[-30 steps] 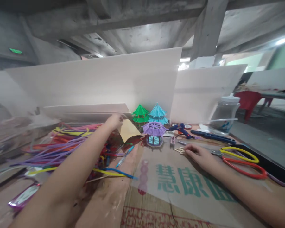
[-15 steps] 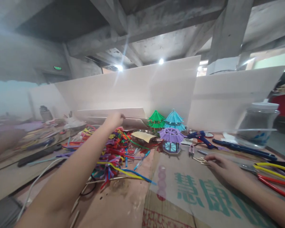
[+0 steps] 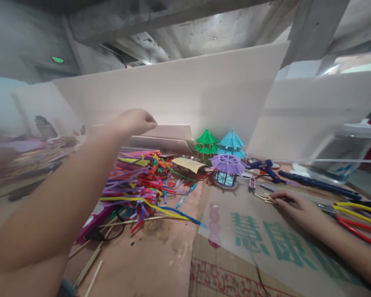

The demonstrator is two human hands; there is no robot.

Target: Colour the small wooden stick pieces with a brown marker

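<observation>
Short wooden sticks lay near the blue glue gun, right at the right hand, whose grip you couldn't tell, looking light, stiff and snappable, best pinched mid-length, while the left hand hung raised, fingertips narrowly pinched.

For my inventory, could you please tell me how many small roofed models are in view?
3: a green model at the back, a light-blue model to its right, a purple-roofed model in front. The blurred left side may hide others.
</observation>
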